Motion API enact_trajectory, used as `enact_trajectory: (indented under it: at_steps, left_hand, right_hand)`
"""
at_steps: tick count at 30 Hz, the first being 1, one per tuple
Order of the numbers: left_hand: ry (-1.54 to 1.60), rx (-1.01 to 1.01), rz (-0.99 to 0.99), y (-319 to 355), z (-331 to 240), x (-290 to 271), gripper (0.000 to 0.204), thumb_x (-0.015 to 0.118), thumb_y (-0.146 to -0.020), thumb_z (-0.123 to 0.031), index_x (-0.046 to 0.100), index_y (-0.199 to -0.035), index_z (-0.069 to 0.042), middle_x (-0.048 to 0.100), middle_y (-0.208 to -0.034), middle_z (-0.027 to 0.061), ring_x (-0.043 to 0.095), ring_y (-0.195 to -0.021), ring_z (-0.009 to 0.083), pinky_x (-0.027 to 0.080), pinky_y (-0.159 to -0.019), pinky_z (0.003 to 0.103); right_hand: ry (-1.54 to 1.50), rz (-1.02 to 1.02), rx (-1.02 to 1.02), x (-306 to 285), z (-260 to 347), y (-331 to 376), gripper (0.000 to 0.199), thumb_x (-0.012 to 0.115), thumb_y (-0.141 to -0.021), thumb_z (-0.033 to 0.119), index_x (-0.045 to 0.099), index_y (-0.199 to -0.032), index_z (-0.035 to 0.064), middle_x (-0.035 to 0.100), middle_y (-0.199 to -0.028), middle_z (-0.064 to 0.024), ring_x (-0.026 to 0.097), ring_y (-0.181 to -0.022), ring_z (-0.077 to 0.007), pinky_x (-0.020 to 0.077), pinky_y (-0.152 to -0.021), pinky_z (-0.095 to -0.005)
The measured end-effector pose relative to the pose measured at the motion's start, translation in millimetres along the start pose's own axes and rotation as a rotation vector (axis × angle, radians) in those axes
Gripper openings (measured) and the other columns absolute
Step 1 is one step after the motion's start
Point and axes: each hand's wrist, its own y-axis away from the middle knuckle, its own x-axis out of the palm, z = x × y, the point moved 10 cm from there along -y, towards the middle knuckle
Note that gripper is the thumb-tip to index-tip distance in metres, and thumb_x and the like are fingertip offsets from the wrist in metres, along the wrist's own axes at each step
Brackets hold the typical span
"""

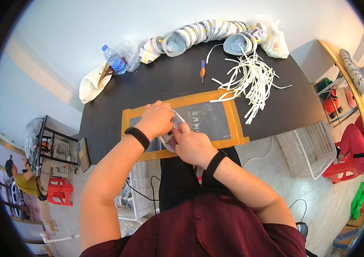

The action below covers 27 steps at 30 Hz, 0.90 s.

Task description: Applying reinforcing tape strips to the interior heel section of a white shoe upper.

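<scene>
Mask piece (171,130), a pale cup-shaped respirator shell by the look of it, is sitting between your two hands at the near edge of the table (147,85), over the orange-taped dark mat (207,118).

Your left hand (155,120) is curling over the top of it, fingers closed down on its upper rim. Your right hand (194,145) is pinching its lower side, fingers bunched tight; what the fingertips are gripping is hidden, so you cannot tell whether a strap is already between them.

Step in hand, as a judgement: you are working on one shell up close, probably fitting or fixing something at its edge.

Loose white straps (250,81) are lying in a heap toward the far right corner, well apart from your hands. An orange-handled tool (202,70) is lying near the far edge, just left of the straps. A long nested row of finished-looking masks (207,32) is curving along the far edge. A water bottle (114,59) and a white bag (91,85) are sitting at the far left corner.

Next move, judged: keep the left hand steadying the shell while the right works fine at the rim; anything further means reaching across the mat for a strap.
</scene>
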Motion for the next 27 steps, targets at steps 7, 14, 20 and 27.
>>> enact_trajectory:
  at_steps: [7, 14, 20, 27]
  left_hand:
    - [0.365, -0.007, 0.076, 0.3, 19.8, 12.5, 0.018, 0.064, -0.077, -0.024, 0.069, -0.074, -0.006, 0.059, -0.092, 0.0128, 0.057, -0.091, 0.0322, 0.048, -0.074, 0.043]
    - [0.271, -0.084, 0.028, -1.9, 17.1, 10.3, 0.019, 0.068, -0.077, -0.026, 0.069, -0.073, -0.007, 0.059, -0.097, 0.0126, 0.056, -0.100, 0.0332, 0.048, -0.080, 0.041]
    - [0.398, -0.056, 0.062, -0.2, 23.9, 12.6, 0.014, 0.070, -0.073, -0.021, 0.067, -0.073, -0.008, 0.057, -0.098, 0.0127, 0.053, -0.101, 0.0335, 0.046, -0.083, 0.041]
    - [0.242, -0.043, 0.085, -1.8, 17.1, 9.2, 0.010, 0.068, -0.072, -0.020, 0.067, -0.070, -0.010, 0.060, -0.102, 0.0087, 0.056, -0.100, 0.0318, 0.050, -0.082, 0.043]
  right_hand:
    - [-0.007, -0.056, -0.016, -1.2, -1.6, 0.7, 0.043, 0.054, -0.089, 0.022, 0.053, -0.128, 0.0041, 0.053, -0.120, -0.0177, 0.068, -0.089, -0.0337, 0.0537, -0.079, -0.0452]
    - [0.009, -0.025, -0.013, 2.0, -3.5, -1.1, 0.051, 0.052, -0.087, 0.019, 0.050, -0.136, 0.0046, 0.051, -0.122, -0.0184, 0.067, -0.093, -0.0332, 0.0539, -0.080, -0.0449]
    - [-0.004, -0.132, -0.043, -4.9, 0.3, 3.0, 0.042, 0.057, -0.089, 0.023, 0.054, -0.126, 0.0023, 0.055, -0.113, -0.0175, 0.068, -0.085, -0.0335, 0.0537, -0.077, -0.0455]
    - [0.010, -0.112, -0.035, -5.1, 3.2, 0.7, 0.044, 0.056, -0.090, 0.023, 0.052, -0.129, 0.0026, 0.055, -0.113, -0.0176, 0.068, -0.083, -0.0342, 0.0540, -0.075, -0.0454]
